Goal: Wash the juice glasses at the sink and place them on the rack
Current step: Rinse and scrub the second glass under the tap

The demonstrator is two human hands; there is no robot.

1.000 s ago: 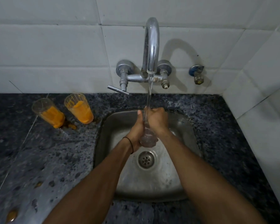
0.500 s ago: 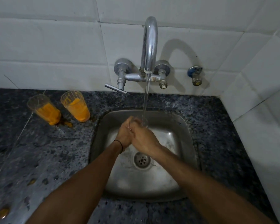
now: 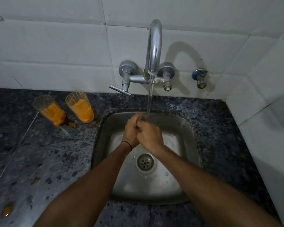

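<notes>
between my palms, under the stream from the tap, my left hand and right hand close around a glass, mostly hidden. wet glass is light, stiff, slick and breakable, so i would grip its sides. beyond my left wrist two juice glasses stand on the speckled counter beside the steel sink; no rack shows.

Two juice glasses stand on the counter left of the sink, below the tap.
</notes>
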